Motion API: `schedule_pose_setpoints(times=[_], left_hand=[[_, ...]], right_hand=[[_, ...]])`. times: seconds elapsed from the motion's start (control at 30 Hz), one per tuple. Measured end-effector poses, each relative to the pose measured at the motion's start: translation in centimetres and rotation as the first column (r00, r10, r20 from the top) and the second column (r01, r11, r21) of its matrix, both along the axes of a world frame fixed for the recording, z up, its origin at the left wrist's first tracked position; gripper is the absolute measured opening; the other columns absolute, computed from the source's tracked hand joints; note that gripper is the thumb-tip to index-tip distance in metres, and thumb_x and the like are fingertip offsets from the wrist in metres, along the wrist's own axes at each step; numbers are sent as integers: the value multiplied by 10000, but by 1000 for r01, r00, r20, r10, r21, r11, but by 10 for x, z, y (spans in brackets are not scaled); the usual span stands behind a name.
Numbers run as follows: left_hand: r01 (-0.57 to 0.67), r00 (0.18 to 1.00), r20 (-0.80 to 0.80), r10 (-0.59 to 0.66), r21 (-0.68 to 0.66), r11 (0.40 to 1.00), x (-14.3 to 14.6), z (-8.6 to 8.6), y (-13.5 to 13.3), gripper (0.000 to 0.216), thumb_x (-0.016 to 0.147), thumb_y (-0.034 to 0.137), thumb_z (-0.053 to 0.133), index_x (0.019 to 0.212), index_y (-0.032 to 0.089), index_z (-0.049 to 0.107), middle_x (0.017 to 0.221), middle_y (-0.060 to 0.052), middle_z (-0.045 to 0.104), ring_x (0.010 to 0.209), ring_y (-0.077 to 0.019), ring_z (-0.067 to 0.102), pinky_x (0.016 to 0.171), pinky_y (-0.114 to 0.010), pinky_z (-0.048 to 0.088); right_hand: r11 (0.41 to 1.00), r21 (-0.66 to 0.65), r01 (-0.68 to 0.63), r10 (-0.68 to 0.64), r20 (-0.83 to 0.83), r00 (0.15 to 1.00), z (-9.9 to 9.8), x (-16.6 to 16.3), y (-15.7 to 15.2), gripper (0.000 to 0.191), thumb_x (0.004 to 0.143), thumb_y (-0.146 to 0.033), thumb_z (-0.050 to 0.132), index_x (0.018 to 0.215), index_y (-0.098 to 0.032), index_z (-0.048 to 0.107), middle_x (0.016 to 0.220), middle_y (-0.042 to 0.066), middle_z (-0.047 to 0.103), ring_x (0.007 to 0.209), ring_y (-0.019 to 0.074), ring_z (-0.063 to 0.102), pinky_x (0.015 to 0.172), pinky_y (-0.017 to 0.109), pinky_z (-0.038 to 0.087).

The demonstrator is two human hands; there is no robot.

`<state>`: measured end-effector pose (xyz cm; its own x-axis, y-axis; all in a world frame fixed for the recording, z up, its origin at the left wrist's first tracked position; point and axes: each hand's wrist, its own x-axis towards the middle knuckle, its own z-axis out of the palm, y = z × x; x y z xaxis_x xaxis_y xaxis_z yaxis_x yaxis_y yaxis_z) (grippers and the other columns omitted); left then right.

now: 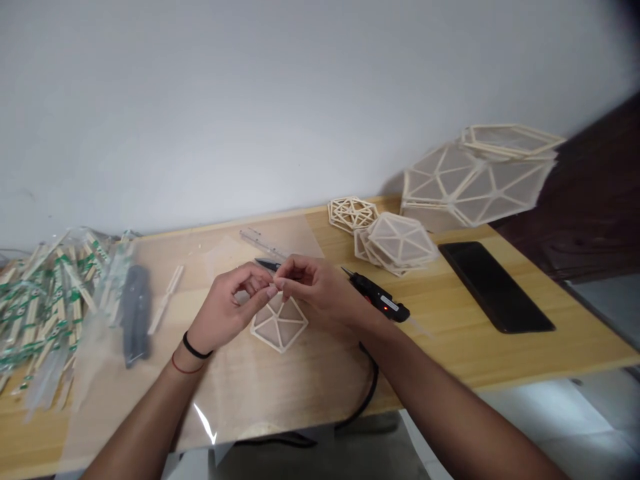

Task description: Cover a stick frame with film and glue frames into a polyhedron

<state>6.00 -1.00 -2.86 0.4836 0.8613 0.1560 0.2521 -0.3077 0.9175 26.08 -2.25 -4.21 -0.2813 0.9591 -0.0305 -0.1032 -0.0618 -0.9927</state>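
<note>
My left hand [231, 303] and my right hand [314, 288] meet over the middle of the wooden table [450, 347], fingertips pinched together at the top corner of a small hexagon panel [279, 323] made of thin wooden sticks and translucent film. The panel lies flat on a clear plastic sheet [240, 393]. Whatever sits between the pinched fingers is too small to make out. A black glue gun [381, 299] lies just right of my right hand, its cord running off the table's front edge.
Wrapped chopstick packs [43, 307] are heaped at the left, beside a dark folded tool [136, 310] and a loose stick [167, 297]. Finished stick panels [395, 240], a large faceted shape [475, 177] and a black phone [495, 285] sit at the right. A clear ruler [263, 245] lies behind my hands.
</note>
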Motion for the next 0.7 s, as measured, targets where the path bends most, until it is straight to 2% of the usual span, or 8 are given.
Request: schedule_pose_setpoints(times=[0.13, 0.37, 0.53, 0.7], left_hand=[[-14, 1000, -23, 14, -2, 1000, 0, -3, 1, 198, 964, 350, 676, 888, 169, 692, 742, 2, 641, 663, -118, 565, 642, -237, 459], [-48, 999, -12, 48, 13, 999, -2, -7, 2, 240, 988, 394, 645, 895, 175, 679, 745, -1, 634, 659, -124, 548, 628, -240, 442], [-76, 997, 25, 76, -15, 997, -3, -6, 2, 250, 988, 402, 647, 871, 181, 662, 710, 15, 598, 632, -120, 517, 604, -239, 417], [-43, 998, 50, 46, -67, 997, -4, -4, 1, 229, 1002, 367, 628, 863, 186, 650, 712, 19, 589, 666, -126, 525, 650, -257, 414]], right_hand=[[1000, 17, 25, -26, 65, 998, 3, 0, -2, 173, 825, -351, 758, 828, -182, 719, 756, -8, 688, 660, 130, 605, 647, 261, 469], [997, 67, 27, -37, 150, 988, 7, 3, -4, 210, 868, -378, 732, 904, -184, 806, 729, 1, 704, 668, 141, 599, 644, 269, 451], [995, 97, 40, -51, 112, 992, 7, 0, -6, 173, 864, -345, 752, 949, -215, 829, 868, 15, 766, 689, 135, 603, 668, 270, 482], [988, 142, 66, -85, 129, 988, 3, -2, -7, 123, 858, -306, 769, 915, -200, 795, 861, 14, 761, 741, 145, 628, 705, 280, 491]])
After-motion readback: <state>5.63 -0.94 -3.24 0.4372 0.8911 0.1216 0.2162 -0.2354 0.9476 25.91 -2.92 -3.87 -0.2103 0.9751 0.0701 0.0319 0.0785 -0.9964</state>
